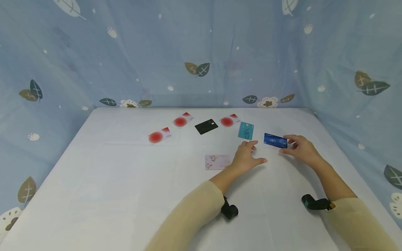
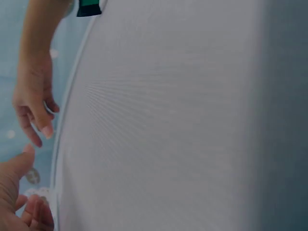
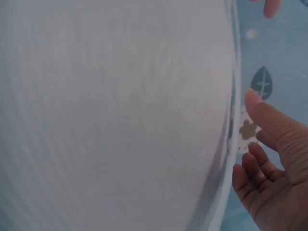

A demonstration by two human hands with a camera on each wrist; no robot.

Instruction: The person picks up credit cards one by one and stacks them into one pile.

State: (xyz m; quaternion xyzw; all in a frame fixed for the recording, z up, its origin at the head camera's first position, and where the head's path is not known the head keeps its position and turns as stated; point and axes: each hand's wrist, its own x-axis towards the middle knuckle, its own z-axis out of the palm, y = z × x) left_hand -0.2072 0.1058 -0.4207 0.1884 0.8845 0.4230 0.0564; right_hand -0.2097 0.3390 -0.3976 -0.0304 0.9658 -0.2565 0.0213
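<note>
In the head view my right hand (image 1: 300,150) is at the right end of a dark blue bank card (image 1: 274,140), thumb and forefinger spread on either side of it. The right wrist view shows that hand (image 3: 276,178) with a gap between thumb and fingers and no card visibly pinched. My left hand (image 1: 245,157) hovers to its left, thumb and fingers apart, holding nothing. A teal VIP card (image 1: 246,130) lies just beyond its fingers. Beside its wrist lies a pale pink patterned card (image 1: 216,162), partly hidden by the hand.
Farther left on the white table (image 1: 94,181) lie a black card (image 1: 206,126) and white cards with red circles: one at right (image 1: 229,120), one at back (image 1: 183,120), one at left (image 1: 159,136). A blue leaf-print curtain (image 1: 163,52) surrounds the table's back and sides.
</note>
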